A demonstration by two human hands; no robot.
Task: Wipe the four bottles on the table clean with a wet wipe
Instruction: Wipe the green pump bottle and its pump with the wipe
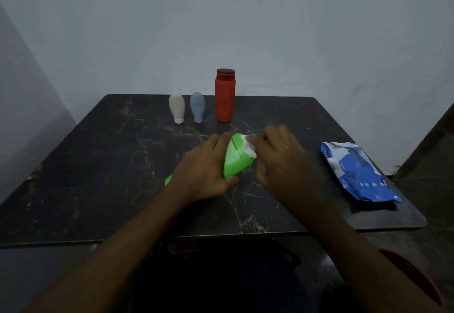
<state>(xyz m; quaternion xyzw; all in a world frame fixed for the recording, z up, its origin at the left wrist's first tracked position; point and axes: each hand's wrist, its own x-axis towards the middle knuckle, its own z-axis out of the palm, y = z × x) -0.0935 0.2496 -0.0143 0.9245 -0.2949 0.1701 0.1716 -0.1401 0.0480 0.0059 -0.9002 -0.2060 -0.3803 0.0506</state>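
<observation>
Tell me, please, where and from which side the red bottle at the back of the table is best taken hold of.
Probably around the middle of the red bottle, on its straight round body, below the ridged cap. It stands upright. Come from the front or the right, since the blue bottle stands close on its left and the wall is just behind.

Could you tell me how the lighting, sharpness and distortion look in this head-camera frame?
Head view: dim and bluish, with no glare on the table; its edges bow from wide-angle distortion; the right hand and wipe on the green bottle are slightly motion-blurred; the left hand gripping it is sharper; the red bottle stands sharp; the pack print is unreadable.
</observation>
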